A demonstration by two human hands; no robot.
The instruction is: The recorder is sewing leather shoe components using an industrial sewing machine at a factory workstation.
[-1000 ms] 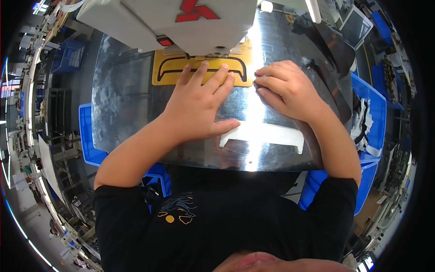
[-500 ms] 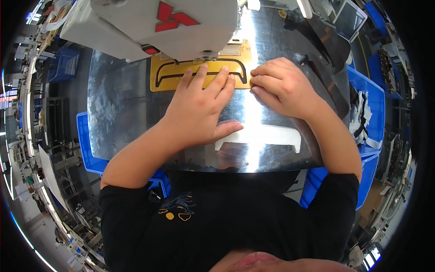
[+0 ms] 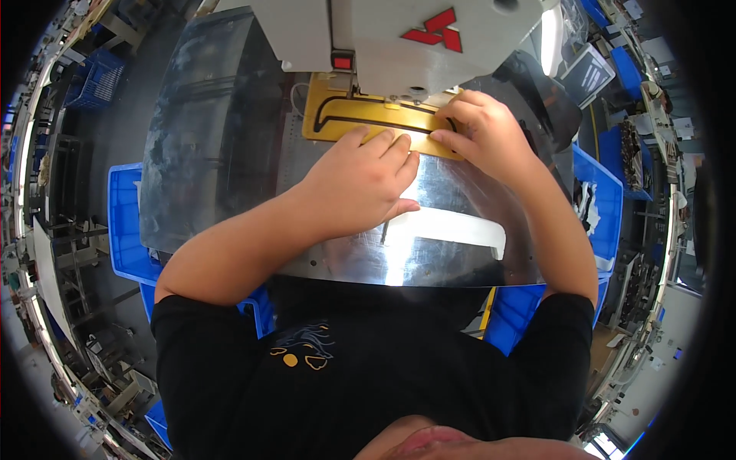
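While the left hand (image 3: 364, 176), fingers loosely extended, has slid back to the near edge of the yellow template (image 3: 368, 115), the right hand (image 3: 491, 134) has reached its right end, grip unclear; handling seems centred there. Template well back from the surface's (image 3: 218, 176) near edge.

Legible signs comprise one red, three-part angular emblem (image 3: 439, 26) on the large white machine head (image 3: 391, 65), with pale marks (image 3: 591, 76) on the dark, white-framed rectangular panel (image 3: 580, 81) too small to read, and no lettering legible elsewhere.
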